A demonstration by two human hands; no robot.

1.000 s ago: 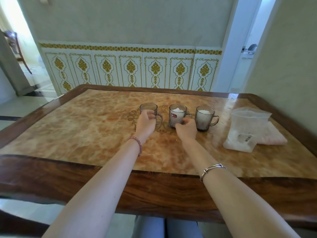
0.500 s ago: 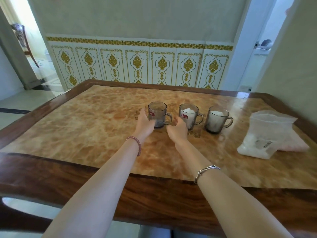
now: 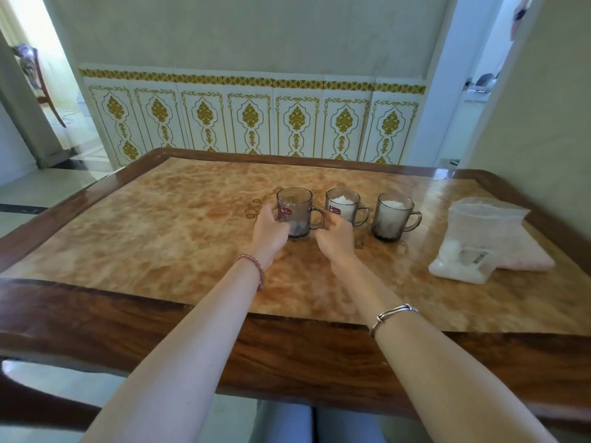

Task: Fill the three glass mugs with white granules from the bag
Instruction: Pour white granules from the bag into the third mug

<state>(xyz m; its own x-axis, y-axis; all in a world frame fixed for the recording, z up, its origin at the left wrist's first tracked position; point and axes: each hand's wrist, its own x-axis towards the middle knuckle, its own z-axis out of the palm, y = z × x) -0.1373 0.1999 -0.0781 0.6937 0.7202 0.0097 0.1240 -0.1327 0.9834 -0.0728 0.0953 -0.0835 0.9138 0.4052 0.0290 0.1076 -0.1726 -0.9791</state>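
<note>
Three smoked glass mugs stand in a row mid-table. The left mug (image 3: 295, 208) holds only a little white at its bottom. The middle mug (image 3: 342, 204) and the right mug (image 3: 394, 219) are heaped with white granules. My left hand (image 3: 270, 231) curls around the left mug's left side. My right hand (image 3: 335, 242) sits just below that mug's handle, in front of the middle mug, fingers loosely curled; its grip is hidden. The clear bag of granules (image 3: 473, 244) stands open at the right, untouched.
The marble-patterned table (image 3: 160, 235) has a raised dark wooden rim. A pink cloth (image 3: 531, 259) lies behind the bag near the right edge. A tiled wall runs beyond the far edge, and doorways open at left and right.
My right hand left the middle mug and shifted left to the left mug's handle. My left hand stayed at the left mug. The view swung left, so everything sits further right.
</note>
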